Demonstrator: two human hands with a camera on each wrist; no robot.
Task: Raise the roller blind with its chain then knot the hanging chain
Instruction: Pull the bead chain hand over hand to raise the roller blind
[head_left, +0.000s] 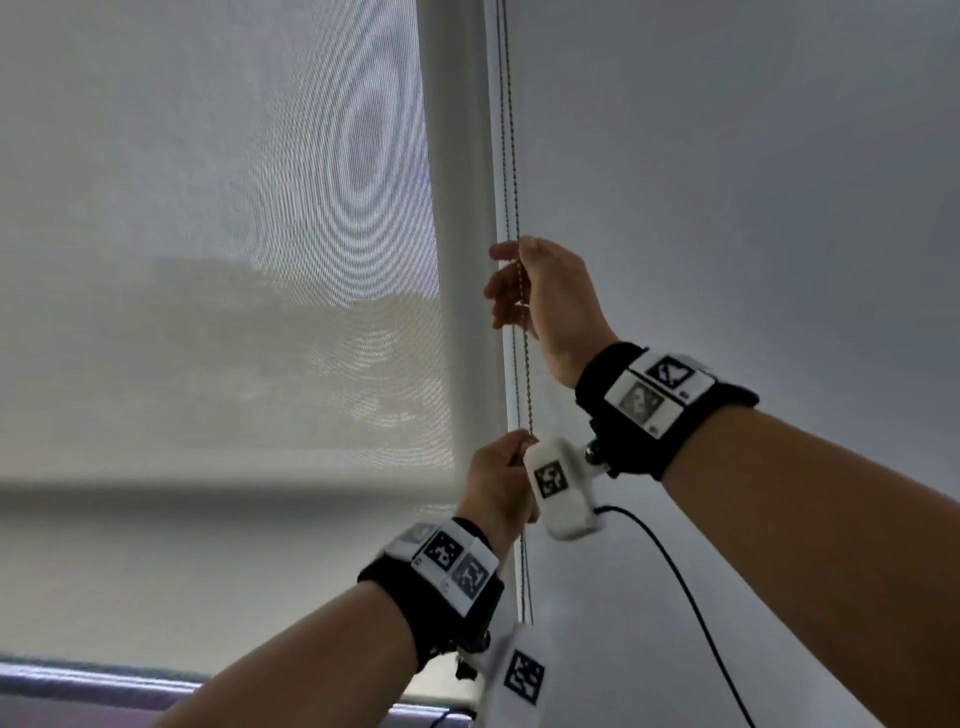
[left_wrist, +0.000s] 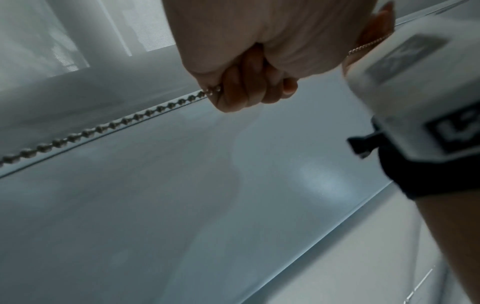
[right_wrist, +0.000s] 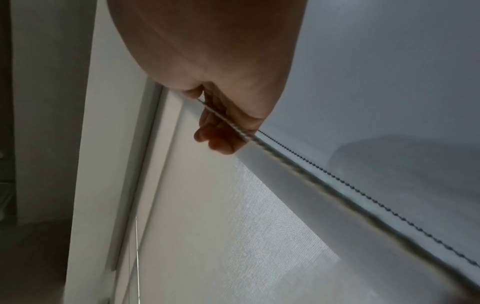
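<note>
Window, roller blind (head_left: 218, 249) down; left hand (head_left: 498, 483), apparently right hand (head_left: 545, 296), grip chain (head_left: 511, 156).

Chain (head_left: 511, 156) top cut off by frame; lower loop hidden behind left wrist camera (head_left: 522, 675).

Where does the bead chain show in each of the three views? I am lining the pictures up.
Head: bead chain runs vertically at centre, through right hand down to left hand.
Left wrist: chain slants from left edge up into the fist.
Right wrist: chain slants from fingers to lower right.
Shared landmark: mesh blind fabric.
</note>
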